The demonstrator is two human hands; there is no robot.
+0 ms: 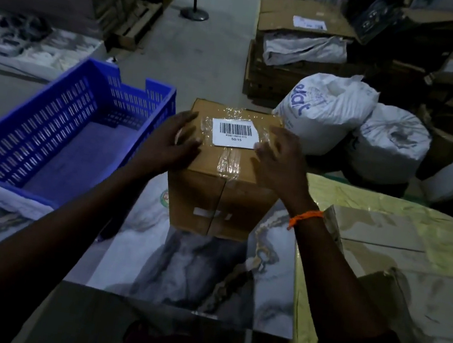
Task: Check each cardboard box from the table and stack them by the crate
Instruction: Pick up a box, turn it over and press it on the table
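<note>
While both hands rest on top of the box [219, 170], the step looks like the check, w/ the stacking not yet done. The box sits upright on the marble-pattern table [183, 276], just beside the blue crate [58, 128], which looks empty. The left hand [171, 142] lies flat and open over the top left edge, fingers spread, gripping nothing. The right hand [276, 161] is also open, fingertips touching the right edge of the barcode label [235, 134]; neither hand has closed on the box.

To do this well, the person likely wants the label kept uncovered and read under poor light, so the right fingers should stay off the print. The clear tape [229, 166] along the seam looks wrinkled; pressing along it would show if it holds. For the lift, palms probably belong on opposite side walls, low down, not on the top flaps. No stack shows by the crate, so this box prob. starts it. Bags [345, 115] lie close behind.
</note>
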